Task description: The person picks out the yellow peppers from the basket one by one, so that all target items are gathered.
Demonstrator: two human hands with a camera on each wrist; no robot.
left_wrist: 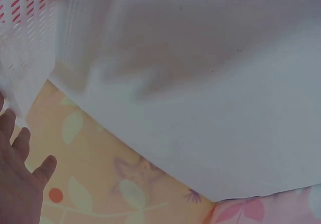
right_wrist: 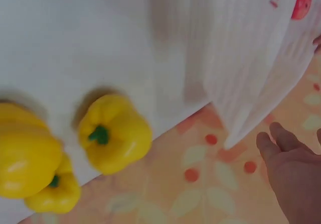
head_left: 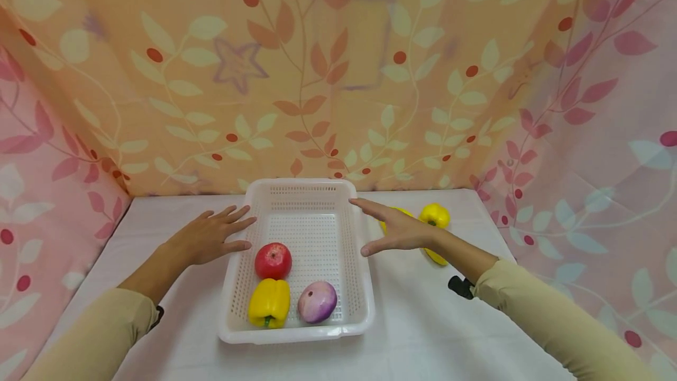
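Note:
A white perforated plastic basket (head_left: pixel 296 334) stands on the cloth-covered table. In its near half sit a red round fruit (head_left: pixel 272 261), a yellow bell pepper (head_left: pixel 269 303) and a purple-and-white round vegetable (head_left: pixel 317 302). My left hand (head_left: pixel 214 236) is spread at the basket's left rim, fingers straight and nothing in it. Across from it, my right hand (head_left: pixel 399 229) reaches to the right rim with thumb and fingers apart, also bare. In the right wrist view, the right hand (right_wrist: pixel 293 169) shows beside the basket wall (right_wrist: pixel 246 58).
Right of the basket, several yellow bell peppers (right_wrist: pixel 115 133) lie on the table (head_left: pixel 423 322), partly hidden by my right arm in the head view. A floral curtain (head_left: pixel 317 75) hangs behind the table's far edge and along both sides.

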